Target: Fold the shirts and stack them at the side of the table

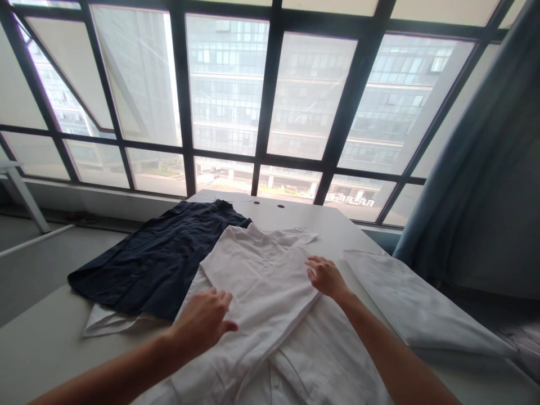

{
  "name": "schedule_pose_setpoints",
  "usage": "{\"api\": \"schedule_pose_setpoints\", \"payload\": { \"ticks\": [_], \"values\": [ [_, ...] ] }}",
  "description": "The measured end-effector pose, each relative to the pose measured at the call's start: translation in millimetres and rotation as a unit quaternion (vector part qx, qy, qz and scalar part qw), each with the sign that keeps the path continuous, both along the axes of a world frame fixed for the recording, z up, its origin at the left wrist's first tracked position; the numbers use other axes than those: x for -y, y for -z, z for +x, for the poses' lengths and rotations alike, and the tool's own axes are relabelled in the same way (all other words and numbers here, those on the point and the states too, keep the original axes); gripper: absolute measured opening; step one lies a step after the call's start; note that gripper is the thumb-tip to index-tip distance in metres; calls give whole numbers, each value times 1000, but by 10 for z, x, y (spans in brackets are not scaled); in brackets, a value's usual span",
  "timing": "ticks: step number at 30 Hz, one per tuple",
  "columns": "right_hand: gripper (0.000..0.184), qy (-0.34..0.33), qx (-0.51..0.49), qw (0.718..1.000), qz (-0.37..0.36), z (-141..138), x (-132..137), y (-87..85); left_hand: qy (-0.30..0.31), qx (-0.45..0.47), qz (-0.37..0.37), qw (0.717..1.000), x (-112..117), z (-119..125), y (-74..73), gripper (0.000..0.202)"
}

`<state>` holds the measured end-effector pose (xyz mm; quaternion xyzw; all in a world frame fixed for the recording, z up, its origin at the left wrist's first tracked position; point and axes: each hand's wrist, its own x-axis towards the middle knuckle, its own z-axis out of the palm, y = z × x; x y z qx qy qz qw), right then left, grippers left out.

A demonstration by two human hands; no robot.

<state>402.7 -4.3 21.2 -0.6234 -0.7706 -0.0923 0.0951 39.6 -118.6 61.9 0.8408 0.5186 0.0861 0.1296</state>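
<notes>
A white shirt (257, 281) lies in front of me, its collar towards the window and a sleeve slanting across its front. Over its left side is my left hand (205, 316), palm down, with the thumb stretched away from the fingers. My right hand (327, 275) is at the shirt's right edge, its fingers apart and pointing left. Neither hand visibly grips the cloth, and I cannot tell whether they touch it. Buttons show on the white cloth near the bottom. To the left lies a dark navy shirt (147, 264), with white cloth (112, 322) sticking out from under it.
The white table (312, 216) has two dark round holes near its far end. White folded cloth or a clear-looking bag (405, 298) lies along its right side. Large black-framed windows (230, 84) rise behind, and a blue-grey curtain (472, 169) hangs at the right. A white metal frame (27, 197) stands left.
</notes>
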Motion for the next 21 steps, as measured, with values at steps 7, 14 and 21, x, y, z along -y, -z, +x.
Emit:
{"api": "schedule_pose_setpoints", "payload": {
  "ticks": [7,14,21],
  "values": [
    [62,66,-23,988,-134,-148,-715,374,304,49,-7,951,-366,346,435,76],
    [67,163,-53,971,-169,209,-1146,470,318,71,-24,945,-373,220,533,85],
    [62,150,-22,983,-100,-96,-1210,491,319,70,-35,944,-385,222,535,88]
  ]
}}
